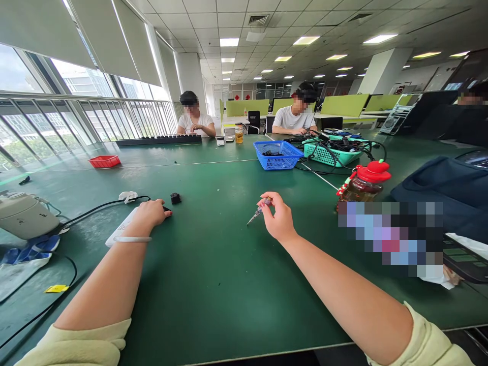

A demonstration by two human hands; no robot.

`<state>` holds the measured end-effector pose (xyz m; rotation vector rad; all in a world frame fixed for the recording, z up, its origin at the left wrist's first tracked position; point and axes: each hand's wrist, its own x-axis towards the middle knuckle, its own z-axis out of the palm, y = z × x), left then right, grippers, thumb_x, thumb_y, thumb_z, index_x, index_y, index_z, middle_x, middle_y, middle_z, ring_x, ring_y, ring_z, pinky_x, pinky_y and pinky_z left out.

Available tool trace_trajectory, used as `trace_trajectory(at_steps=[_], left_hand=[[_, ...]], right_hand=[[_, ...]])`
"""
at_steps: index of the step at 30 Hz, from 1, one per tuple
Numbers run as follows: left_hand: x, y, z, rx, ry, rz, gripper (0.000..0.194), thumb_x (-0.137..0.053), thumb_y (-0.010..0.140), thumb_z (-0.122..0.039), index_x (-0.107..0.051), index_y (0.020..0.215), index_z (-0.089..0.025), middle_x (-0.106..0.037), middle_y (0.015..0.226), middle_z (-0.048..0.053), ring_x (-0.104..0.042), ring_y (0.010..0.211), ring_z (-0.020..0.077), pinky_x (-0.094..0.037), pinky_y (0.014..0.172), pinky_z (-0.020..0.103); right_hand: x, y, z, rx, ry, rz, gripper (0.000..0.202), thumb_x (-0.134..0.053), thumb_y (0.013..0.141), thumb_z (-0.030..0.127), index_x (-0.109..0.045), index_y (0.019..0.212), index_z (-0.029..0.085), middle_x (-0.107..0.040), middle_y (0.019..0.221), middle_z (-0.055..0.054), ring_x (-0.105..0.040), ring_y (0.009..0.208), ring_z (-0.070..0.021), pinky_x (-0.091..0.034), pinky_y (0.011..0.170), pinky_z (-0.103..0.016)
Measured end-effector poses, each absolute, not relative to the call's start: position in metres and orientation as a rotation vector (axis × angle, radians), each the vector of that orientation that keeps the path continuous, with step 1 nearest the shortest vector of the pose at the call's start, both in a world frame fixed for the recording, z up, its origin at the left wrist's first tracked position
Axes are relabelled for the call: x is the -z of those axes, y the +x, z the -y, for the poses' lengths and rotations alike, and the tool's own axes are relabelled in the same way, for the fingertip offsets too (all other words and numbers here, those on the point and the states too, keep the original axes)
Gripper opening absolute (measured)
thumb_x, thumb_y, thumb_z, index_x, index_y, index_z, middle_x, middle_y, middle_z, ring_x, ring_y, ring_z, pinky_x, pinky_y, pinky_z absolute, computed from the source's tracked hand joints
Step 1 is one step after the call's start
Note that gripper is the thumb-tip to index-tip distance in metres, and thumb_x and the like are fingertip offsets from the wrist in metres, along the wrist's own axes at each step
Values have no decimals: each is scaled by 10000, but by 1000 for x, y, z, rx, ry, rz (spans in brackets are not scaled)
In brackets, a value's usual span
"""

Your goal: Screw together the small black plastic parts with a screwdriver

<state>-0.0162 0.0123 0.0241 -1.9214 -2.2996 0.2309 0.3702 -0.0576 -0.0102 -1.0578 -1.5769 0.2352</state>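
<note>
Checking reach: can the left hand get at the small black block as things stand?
Probably yes: the small black block sits just beyond the left hand, no obstacle showing, though that hand seems to hold a dark item.

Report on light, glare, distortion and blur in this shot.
Head view, throughout: daylight through the windows at left, ceiling lights lit; pale sheen on the green tabletop; edges stretched, wide-angle style; a pixelated patch below the red-lidded jar; screwdriver in the right hand fairly sharp.

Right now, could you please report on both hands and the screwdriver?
Right hand gripping screwdriver, its tip angled down. Left hand over white object, grip unclear. Small black block near left hand.
</note>
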Motion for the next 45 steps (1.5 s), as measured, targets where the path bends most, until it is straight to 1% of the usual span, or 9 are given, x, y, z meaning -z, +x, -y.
trace_trajectory(at_steps=[6, 12, 19, 23, 29, 36, 41, 45], left_hand=[[-25, -16, -9, -211, -1935, 2372, 528, -529, 836, -552, -642, 1212, -199, -682, 1222, 162, -615, 1142, 337, -499, 836, 353], [-33, -7, -3, -137, -1882, 2463, 566, -482, 855, -581, -627, 1257, -209, -653, 1283, 161, -606, 1152, 355, -515, 809, 378], [-33, -5, -2, -199, -1881, 2477, 521, -446, 859, -593, -690, 1155, -241, -673, 1256, 143, -607, 1142, 359, -522, 768, 384], [-37, -1, 0, -230, -1872, 2505, 490, -463, 860, -579, -704, 1131, -250, -684, 1238, 141, -620, 1123, 351, -520, 753, 371], [-45, 5, 5, -197, -1854, 2499, 477, -478, 869, -547, -698, 1156, -236, -685, 1221, 162, -622, 1122, 363, -522, 774, 396], [-38, -1, 3, -204, -1893, 2517, 512, -492, 860, -562, -673, 1189, -215, -666, 1255, 178, -608, 1146, 373, -518, 750, 390], [-42, 2, 5, -193, -1847, 2538, 482, -509, 850, -549, -668, 1186, -242, -652, 1294, 145, -592, 1176, 365, -517, 722, 364], [-45, 2, 4, -187, -1834, 2553, 492, -508, 847, -564, -671, 1189, -251, -656, 1293, 133, -596, 1166, 365, -520, 735, 366]], right_hand=[[10, 370, 58, -233, -1053, 1576, 131, -469, 898, 264, -535, 1009, 245, -720, 851, -38, -700, 821, -205, -554, 775, -355], [11, 370, 57, -226, -1042, 1580, 137, -474, 896, 258, -535, 1016, 240, -720, 846, -36, -696, 811, -203, -553, 781, -360], [11, 370, 57, -227, -1040, 1578, 136, -477, 898, 260, -536, 1019, 242, -720, 847, -34, -697, 810, -202, -554, 787, -363], [10, 369, 57, -226, -1042, 1579, 130, -471, 900, 260, -537, 1011, 246, -719, 843, -31, -697, 798, -198, -556, 781, -357], [11, 370, 57, -225, -1047, 1571, 143, -474, 900, 254, -536, 1028, 243, -725, 860, -35, -698, 805, -200, -556, 789, -361], [11, 370, 56, -221, -1046, 1570, 138, -474, 900, 263, -536, 1021, 240, -722, 853, -41, -699, 803, -203, -561, 764, -356], [12, 370, 56, -223, -1047, 1564, 138, -473, 898, 258, -535, 1020, 242, -721, 853, -37, -696, 794, -200, -560, 766, -356], [13, 371, 55, -226, -1048, 1566, 143, -476, 901, 262, -540, 1028, 244, -717, 854, -35, -695, 804, -202, -559, 778, -359]])
